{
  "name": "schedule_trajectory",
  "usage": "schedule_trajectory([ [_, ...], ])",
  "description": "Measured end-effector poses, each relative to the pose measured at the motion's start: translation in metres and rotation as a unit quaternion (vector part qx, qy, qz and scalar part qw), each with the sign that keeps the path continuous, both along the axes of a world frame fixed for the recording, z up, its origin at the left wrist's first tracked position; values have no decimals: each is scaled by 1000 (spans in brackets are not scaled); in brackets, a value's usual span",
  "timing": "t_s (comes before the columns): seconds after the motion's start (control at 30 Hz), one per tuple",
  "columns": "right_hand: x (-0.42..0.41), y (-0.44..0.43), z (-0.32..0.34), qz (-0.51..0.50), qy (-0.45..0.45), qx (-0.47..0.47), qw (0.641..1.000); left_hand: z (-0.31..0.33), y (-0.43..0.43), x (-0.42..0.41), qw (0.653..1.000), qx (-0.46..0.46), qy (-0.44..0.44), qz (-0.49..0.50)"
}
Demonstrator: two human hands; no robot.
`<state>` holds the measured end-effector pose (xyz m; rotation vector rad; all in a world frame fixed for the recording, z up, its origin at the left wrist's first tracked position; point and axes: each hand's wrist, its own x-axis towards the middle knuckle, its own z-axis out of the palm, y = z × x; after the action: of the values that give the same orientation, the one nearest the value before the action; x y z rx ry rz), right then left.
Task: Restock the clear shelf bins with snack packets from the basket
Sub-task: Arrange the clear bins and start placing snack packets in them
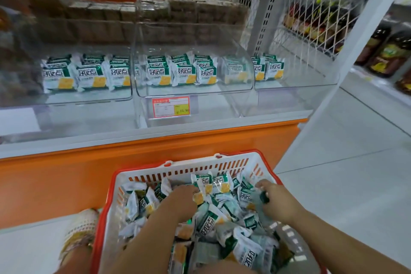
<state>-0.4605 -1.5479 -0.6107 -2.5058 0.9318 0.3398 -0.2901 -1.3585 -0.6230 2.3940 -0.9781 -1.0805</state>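
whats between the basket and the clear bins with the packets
In the head view, the orange shelf base and its pale front ledge separate the basket from the clear bins. A price tag sits below the middle bin.

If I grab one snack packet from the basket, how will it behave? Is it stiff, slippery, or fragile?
Each snack packet is a glossy, crinkled film pouch, so it will probably flex and feel slippery. They lie loosely heaped in the basket, which suggests they are light and shift easily under the hands. The printed crackers hint at brittle contents, so squeeze gently.
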Motion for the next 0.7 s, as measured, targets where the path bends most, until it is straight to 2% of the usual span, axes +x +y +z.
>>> schedule_trajectory([
  [0.1, 3, -10, 35, -26, -100, 92, 990, 27, -8, -4, 999, -45, 8, 4],
  [0.2, 5, -11, 73, -42, -189, 196, 961, 64, -20, -11, 993, -117, -2, 11],
  [0.27, 4, -5, 100, -36, -239, 223, 944, 91, -26, -18, 983, -184, 14, 7],
  [0.37, 1, 10, 137, -18, -318, 223, 922, 132, -29, -30, 965, -256, 45, 24],
  [0.47, -4, 32, 165, 19, -388, 181, 904, 167, -22, -47, 937, -296, 169, 83],
  [0.57, -11, 54, 186, 80, -417, 108, 899, 192, -12, -63, 915, -315, 230, 100],
  [0.63, -17, 61, 199, 110, -426, 88, 893, 207, -8, -70, 897, -340, 252, 128],
  [0.7, -25, 60, 213, 108, -450, 108, 880, 220, -8, -75, 887, -358, 248, 149],
])
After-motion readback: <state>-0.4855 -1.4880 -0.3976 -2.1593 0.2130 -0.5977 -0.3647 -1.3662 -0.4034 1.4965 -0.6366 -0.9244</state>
